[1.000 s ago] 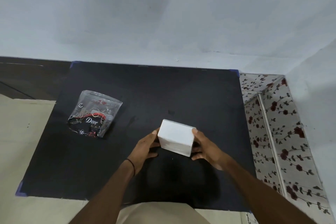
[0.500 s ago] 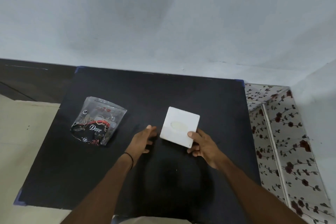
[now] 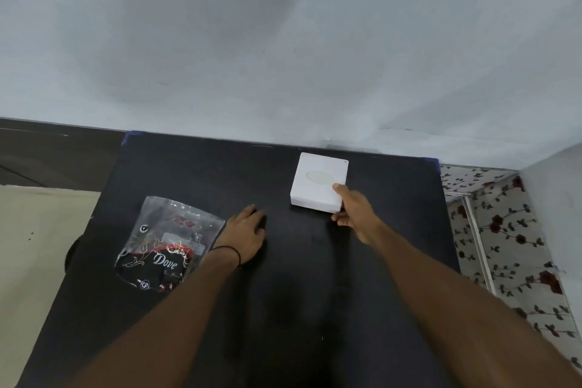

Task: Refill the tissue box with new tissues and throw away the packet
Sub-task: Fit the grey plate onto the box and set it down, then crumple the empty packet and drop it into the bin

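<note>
A white square tissue box (image 3: 318, 181) with an oval opening on top sits near the far edge of the black table (image 3: 283, 293). My right hand (image 3: 352, 211) grips its near right corner, thumb on top. A clear plastic packet (image 3: 171, 242) with a black and red "Dove" print lies flat on the left part of the table. My left hand (image 3: 247, 233) rests palm down on the table just right of the packet, fingers apart, holding nothing.
A pale wall (image 3: 283, 41) rises right behind the table's far edge. A surface covered in rose-patterned paper (image 3: 510, 246) runs along the table's right side. Beige floor (image 3: 31, 230) lies to the left.
The box went from held in both hands near me to standing farther back and right, opening up. My left hand let go and dropped to the table beside the packet.
</note>
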